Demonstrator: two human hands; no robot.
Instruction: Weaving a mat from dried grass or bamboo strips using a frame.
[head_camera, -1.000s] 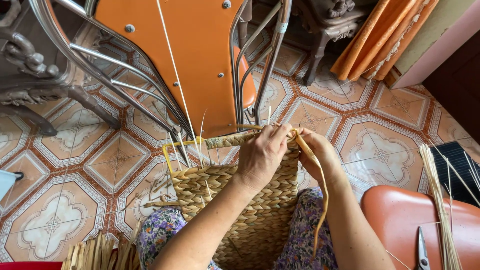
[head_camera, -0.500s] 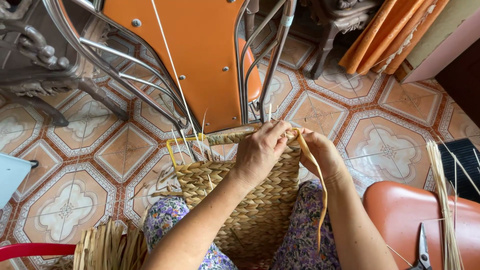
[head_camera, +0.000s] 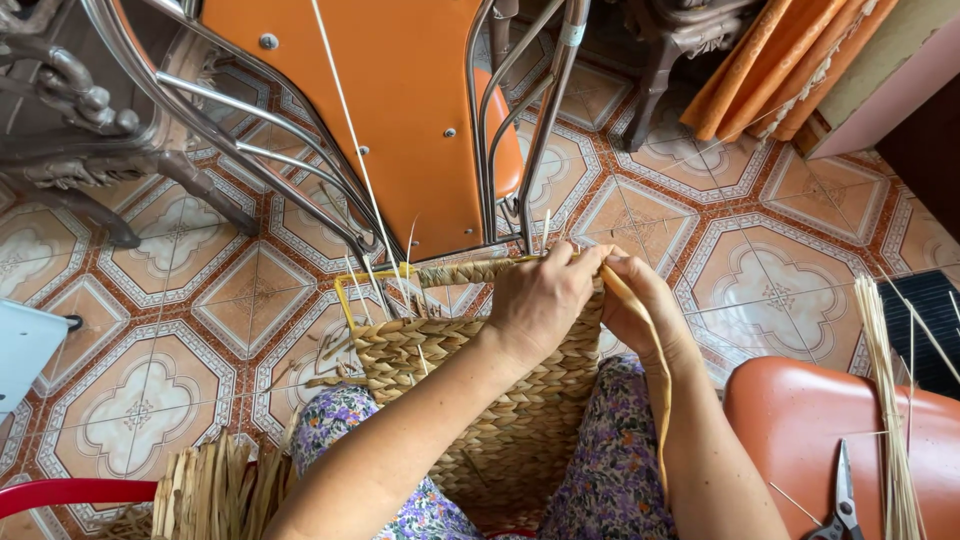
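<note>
Both hands — left hand (head_camera: 540, 300), right hand (head_camera: 640, 305) — pinch a flat straw strand (head_camera: 655, 370) at the woven basket (head_camera: 500, 420) on the lap — walls look woven, the top rim seems unfinished

head view, steeply downward, close over lap

1 woven basket (head_camera: 500, 420); 2 hands (both gripping rim); 1 pr scissors (head_camera: 838, 500)
</note>
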